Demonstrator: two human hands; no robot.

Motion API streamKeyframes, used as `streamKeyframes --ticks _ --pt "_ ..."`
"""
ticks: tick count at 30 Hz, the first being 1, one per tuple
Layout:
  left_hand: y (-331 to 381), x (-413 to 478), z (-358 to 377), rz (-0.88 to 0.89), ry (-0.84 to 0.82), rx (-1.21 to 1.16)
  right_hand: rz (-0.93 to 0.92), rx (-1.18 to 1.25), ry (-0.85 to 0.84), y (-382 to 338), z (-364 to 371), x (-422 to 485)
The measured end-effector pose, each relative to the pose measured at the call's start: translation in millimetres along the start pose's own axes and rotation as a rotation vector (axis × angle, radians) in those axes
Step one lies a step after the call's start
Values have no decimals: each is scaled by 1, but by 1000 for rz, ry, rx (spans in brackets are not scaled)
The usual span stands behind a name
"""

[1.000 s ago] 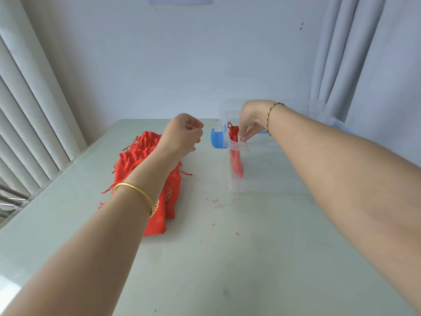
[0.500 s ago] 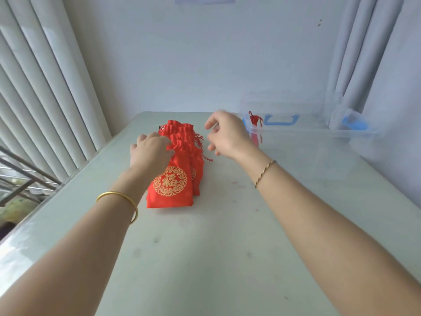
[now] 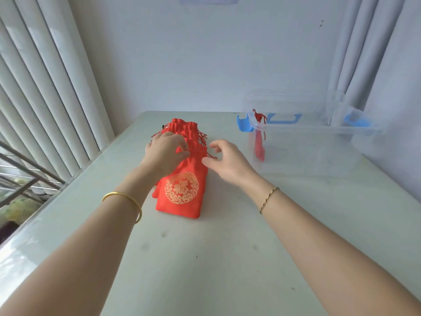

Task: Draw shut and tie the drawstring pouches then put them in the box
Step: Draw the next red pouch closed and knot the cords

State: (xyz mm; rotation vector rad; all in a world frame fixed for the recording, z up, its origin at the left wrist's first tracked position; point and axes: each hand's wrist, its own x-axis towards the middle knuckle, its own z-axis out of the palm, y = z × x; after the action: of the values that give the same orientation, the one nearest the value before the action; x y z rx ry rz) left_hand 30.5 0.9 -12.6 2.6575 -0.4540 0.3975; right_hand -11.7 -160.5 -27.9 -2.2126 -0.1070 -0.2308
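A pile of red drawstring pouches (image 3: 185, 130) lies on the pale table (image 3: 205, 258), left of centre. The front pouch (image 3: 182, 190) shows a gold round emblem. My left hand (image 3: 165, 153) lies over the front pouch's gathered top and pinches the fabric there. Just to the pouch's right, my right hand (image 3: 225, 161) hovers with relaxed, curved fingers and holds nothing; its thumb is close to the drawstring. A clear plastic box (image 3: 307, 156) with blue latches stands at the right. One tied red pouch (image 3: 259, 147) stands inside it against the left wall.
The box's clear lid with a blue handle (image 3: 283, 118) is behind the box. Vertical blinds (image 3: 45, 87) run along the table's left edge, and a curtain (image 3: 364, 53) hangs at the back right. The white wall is close behind the table.
My right hand left the pouch in the box and moved left to the pile. My left hand came down onto the front pouch's top. The view turned left.
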Motion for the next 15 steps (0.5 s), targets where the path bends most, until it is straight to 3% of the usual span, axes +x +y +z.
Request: streamKeyframes --ticks 5,10,15 --pt "43 -12 -17 312 -17 -237 -108 106 -25 5 -35 -21" --pt "70 -20 0 197 -68 -475 -148 317 7 18 -79 -44" --pt "85 -25 21 100 -47 -638 -20 285 -86 37 -100 -47"
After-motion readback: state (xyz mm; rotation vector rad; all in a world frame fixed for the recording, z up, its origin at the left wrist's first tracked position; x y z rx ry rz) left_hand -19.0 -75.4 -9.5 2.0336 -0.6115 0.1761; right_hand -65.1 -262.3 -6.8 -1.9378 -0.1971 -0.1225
